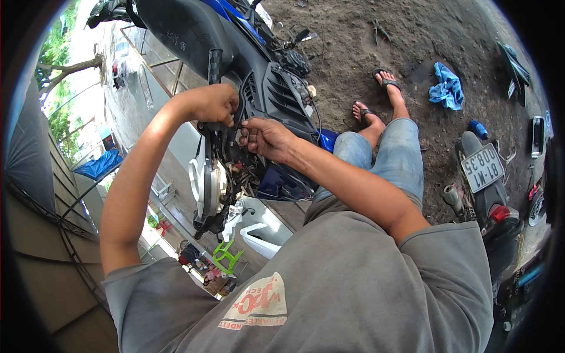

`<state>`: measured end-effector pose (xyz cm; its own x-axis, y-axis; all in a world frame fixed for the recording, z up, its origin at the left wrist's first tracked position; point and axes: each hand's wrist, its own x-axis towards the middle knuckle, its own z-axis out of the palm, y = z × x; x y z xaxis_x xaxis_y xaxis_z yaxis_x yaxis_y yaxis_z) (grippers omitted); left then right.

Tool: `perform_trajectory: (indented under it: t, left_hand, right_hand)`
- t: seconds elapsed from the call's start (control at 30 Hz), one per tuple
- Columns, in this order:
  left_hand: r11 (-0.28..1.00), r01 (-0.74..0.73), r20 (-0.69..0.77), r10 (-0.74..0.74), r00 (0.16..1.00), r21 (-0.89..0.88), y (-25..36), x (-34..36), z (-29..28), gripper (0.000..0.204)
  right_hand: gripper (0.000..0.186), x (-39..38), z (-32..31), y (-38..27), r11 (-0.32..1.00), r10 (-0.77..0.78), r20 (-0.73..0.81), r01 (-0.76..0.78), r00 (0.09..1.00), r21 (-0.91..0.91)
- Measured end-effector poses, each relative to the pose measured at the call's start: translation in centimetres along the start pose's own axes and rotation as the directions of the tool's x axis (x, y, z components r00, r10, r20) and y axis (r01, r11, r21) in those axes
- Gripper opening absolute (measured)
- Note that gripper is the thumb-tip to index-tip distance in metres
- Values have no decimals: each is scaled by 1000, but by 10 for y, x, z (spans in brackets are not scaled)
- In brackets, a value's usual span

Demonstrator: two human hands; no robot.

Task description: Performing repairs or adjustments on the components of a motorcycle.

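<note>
My left hand (218, 106) is curled at the motorbike's black handlebar area, below a grip (215, 62); what its fingers hold is hidden. My right hand (263, 136) is just to its lower right, fingers bent and pinching at black cables (232, 156) of the exposed front end. A white and black housing (209, 185) hangs below both hands. Beside them are the dark body panel (282, 100), its blue lower fairing (282, 182) and the long black seat (165, 23).
A blue cloth (445, 87), a blue bottle (478, 128) and pliers (379, 30) lie on dirt ground. Another motorbike (488, 194) stands at right. A white panel (265, 241), green stool (225, 257), metal frames and a blue tray (100, 165) are at left and below.
</note>
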<state>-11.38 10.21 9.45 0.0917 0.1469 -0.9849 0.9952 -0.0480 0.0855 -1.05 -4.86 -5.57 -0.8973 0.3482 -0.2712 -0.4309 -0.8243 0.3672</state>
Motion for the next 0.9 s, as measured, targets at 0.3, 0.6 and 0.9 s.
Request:
perform_trajectory:
  t: [0.3, 0.6, 0.9]
  left_hand:
    - [998, 13, 11, -13, 1000, 58, 5, -1, 1, 26]
    - [985, 76, 15, -79, 997, 157, 12, -1, -2, 34]
    - [992, -27, -64, 35, 997, 126, 2, -3, 3, 30]
  right_hand:
    - [10, -5, 7, -2, 998, -34, -24, 33, 999, -63]
    - [11, -6, 13, -4, 994, -46, -58, 40, 997, -103]
    - [10, -8, 17, -2, 988, -98, -91, 86, 991, -130]
